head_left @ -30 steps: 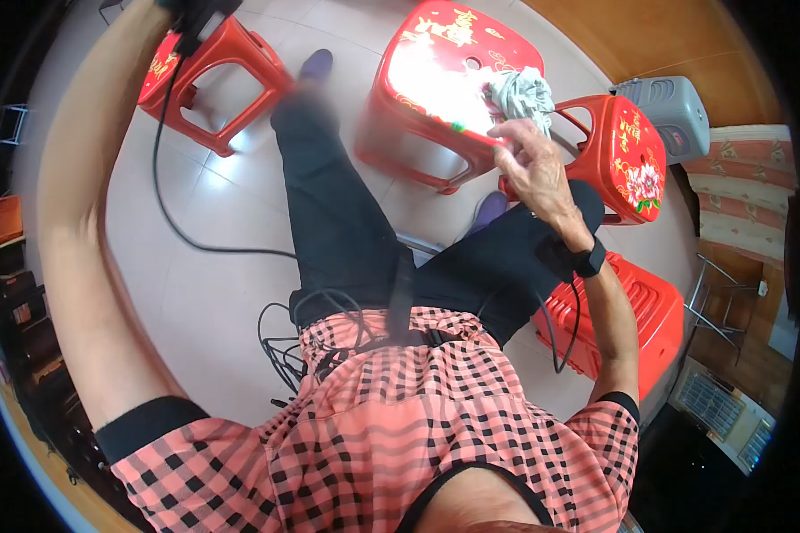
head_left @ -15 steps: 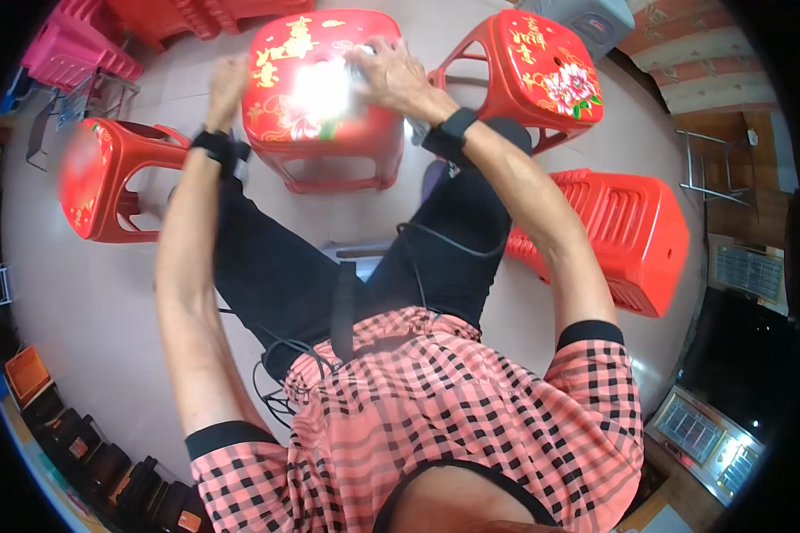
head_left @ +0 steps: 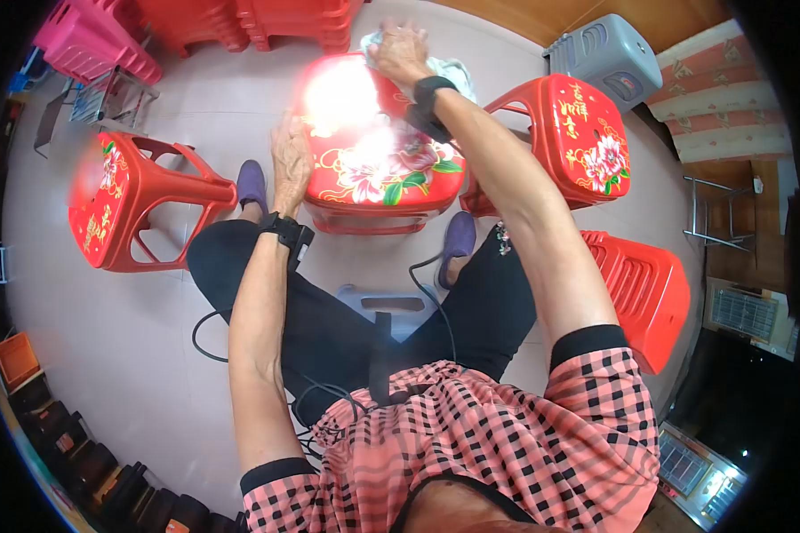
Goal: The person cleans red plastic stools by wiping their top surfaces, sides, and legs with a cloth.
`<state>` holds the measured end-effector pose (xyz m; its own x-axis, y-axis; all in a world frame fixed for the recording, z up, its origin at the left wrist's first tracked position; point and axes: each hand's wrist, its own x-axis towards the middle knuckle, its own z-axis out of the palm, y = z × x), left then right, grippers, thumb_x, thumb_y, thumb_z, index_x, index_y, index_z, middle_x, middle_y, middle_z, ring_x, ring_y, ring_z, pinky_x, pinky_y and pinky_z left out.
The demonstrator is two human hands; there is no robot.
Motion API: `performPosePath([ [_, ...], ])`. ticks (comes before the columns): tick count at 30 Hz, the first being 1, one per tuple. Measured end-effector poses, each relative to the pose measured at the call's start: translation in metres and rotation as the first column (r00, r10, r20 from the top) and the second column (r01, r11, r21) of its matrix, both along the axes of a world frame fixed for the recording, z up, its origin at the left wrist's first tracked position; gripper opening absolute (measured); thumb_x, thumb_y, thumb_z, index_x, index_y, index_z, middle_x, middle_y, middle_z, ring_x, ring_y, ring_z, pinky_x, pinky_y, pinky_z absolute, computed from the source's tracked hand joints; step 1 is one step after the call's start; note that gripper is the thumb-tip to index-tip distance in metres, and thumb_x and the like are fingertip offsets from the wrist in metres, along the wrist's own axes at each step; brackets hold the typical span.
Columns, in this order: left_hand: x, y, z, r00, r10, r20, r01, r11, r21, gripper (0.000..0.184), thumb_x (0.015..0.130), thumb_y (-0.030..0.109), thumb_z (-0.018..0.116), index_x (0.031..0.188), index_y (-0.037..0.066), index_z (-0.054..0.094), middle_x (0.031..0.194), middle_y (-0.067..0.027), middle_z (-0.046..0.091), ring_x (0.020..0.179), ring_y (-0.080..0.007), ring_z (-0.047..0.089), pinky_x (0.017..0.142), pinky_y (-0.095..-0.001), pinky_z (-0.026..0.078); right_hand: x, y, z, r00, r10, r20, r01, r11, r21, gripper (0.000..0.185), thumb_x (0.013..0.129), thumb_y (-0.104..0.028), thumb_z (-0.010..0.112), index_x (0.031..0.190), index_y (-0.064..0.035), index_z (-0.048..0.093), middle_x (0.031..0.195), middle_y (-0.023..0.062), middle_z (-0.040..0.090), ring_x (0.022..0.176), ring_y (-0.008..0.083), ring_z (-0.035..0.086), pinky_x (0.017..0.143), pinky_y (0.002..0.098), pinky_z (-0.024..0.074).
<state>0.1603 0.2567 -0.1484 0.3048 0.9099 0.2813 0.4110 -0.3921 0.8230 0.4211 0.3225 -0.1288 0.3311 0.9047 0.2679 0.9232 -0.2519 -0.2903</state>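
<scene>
left hand, unclenched, lies against the red stool, seemingly bracing it; right hand covers pale cloth, grip unclear.

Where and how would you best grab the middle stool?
Probably by the side edges of the stool, one hand from the left, one from the right: it stands upright, and its broad, flat top offers little to pinch. The left hand is at the left edge; the right hand is on the cloth near the far right corner.
</scene>
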Motion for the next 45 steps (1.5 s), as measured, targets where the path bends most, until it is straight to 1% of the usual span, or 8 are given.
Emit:
performPosePath([
  [5, -0.004, 0.013, -0.011, 0.977, 0.068, 0.204, 0.048, 0.856, -0.516, 0.058, 0.100, 0.042, 0.026, 0.126, -0.006, 0.047, 0.129, -0.0247, 0.051, 0.115, -0.0385, 0.049, 0.099, -0.0416, 0.041, -0.108, 0.000, 0.015, 0.983, 0.168, -0.072, -0.158, 0.980, 0.122, 0.048, 0.076, -0.033, 0.068, 0.116, -0.0095, 0.055, 0.117, 0.0190, 0.049, 0.111, 0.0406, 0.047, 0.088, 0.0557, 0.0426],
  [8, -0.010, 0.019, -0.043, 0.746, 0.523, 0.412, 0.084, 0.540, -0.837, 0.061, 0.098, 0.051, 0.031, 0.125, -0.002, 0.048, 0.122, -0.0214, 0.055, 0.109, -0.0336, 0.054, 0.095, -0.0417, 0.045, -0.147, -0.030, 0.009, 0.875, 0.477, -0.083, -0.460, 0.873, 0.162, 0.044, 0.078, -0.027, 0.066, 0.113, -0.0046, 0.054, 0.116, 0.0215, 0.052, 0.108, 0.0389, 0.050, 0.088, 0.0550, 0.0431],
  [9, -0.025, 0.028, -0.077, 0.702, 0.469, 0.536, 0.200, 0.593, -0.780, 0.064, 0.095, 0.058, 0.036, 0.126, 0.002, 0.046, 0.120, -0.0202, 0.056, 0.106, -0.0327, 0.056, 0.096, -0.0437, 0.044, -0.158, -0.058, 0.020, 0.812, 0.575, -0.098, -0.535, 0.801, 0.268, 0.032, 0.078, -0.020, 0.064, 0.099, 0.0004, 0.052, 0.095, 0.0220, 0.053, 0.094, 0.0377, 0.054, 0.080, 0.0486, 0.0448],
  [14, -0.057, 0.060, -0.051, 0.783, 0.433, 0.446, 0.102, 0.618, -0.779, 0.057, 0.096, 0.051, 0.041, 0.123, 0.001, 0.050, 0.114, -0.0199, 0.058, 0.106, -0.0288, 0.056, 0.093, -0.0404, 0.045, -0.155, -0.176, 0.044, 0.633, 0.764, -0.127, -0.732, 0.644, 0.221, 0.051, 0.073, -0.011, 0.069, 0.121, -0.0042, 0.053, 0.124, 0.0167, 0.051, 0.115, 0.0338, 0.051, 0.093, 0.0461, 0.0437],
  [18, -0.026, 0.059, 0.007, 0.998, 0.046, 0.039, -0.033, 0.959, -0.280, 0.053, 0.096, 0.041, 0.045, 0.122, -0.004, 0.052, 0.107, -0.0258, 0.060, 0.107, -0.0343, 0.055, 0.093, -0.0416, 0.042, -0.120, -0.221, 0.029, 0.601, 0.799, -0.021, -0.777, 0.589, 0.222, 0.051, 0.071, -0.018, 0.071, 0.119, -0.0126, 0.056, 0.122, 0.0132, 0.050, 0.114, 0.0305, 0.051, 0.086, 0.0467, 0.0444],
  [28, 0.018, 0.004, 0.010, 0.897, -0.092, -0.433, 0.126, 0.991, 0.050, 0.065, 0.092, 0.038, 0.055, 0.141, 0.002, 0.033, 0.114, -0.0341, 0.048, 0.107, -0.0506, 0.048, 0.095, -0.0539, 0.040, 0.028, -0.162, 0.017, 0.965, 0.224, -0.137, -0.204, 0.969, 0.142, 0.053, 0.081, -0.033, 0.064, 0.132, -0.0244, 0.051, 0.131, 0.0164, 0.048, 0.122, 0.0387, 0.044, 0.095, 0.0606, 0.0398],
  [36, 0.036, -0.003, 0.016, 0.923, -0.014, -0.384, 0.034, 0.998, 0.044, 0.067, 0.094, 0.040, 0.055, 0.139, -0.003, 0.031, 0.121, -0.0357, 0.048, 0.111, -0.0473, 0.050, 0.095, -0.0510, 0.041, 0.077, -0.106, 0.011, 0.703, 0.028, -0.711, 0.067, 0.992, 0.106, 0.060, 0.088, -0.040, 0.054, 0.139, -0.0101, 0.044, 0.127, 0.0273, 0.055, 0.118, 0.0392, 0.055, 0.102, 0.0399, 0.0420],
  [45, 0.037, 0.006, 0.003, 0.925, 0.036, -0.378, -0.066, 0.996, -0.065, 0.073, 0.091, 0.048, 0.056, 0.140, 0.001, 0.031, 0.121, -0.0352, 0.049, 0.110, -0.0491, 0.052, 0.092, -0.0524, 0.044, 0.038, -0.167, -0.020, 0.598, -0.054, -0.799, 0.399, 0.885, 0.239, 0.053, 0.089, -0.029, 0.049, 0.132, 0.0006, 0.041, 0.118, 0.0309, 0.055, 0.113, 0.0424, 0.054, 0.098, 0.0468, 0.0413],
])
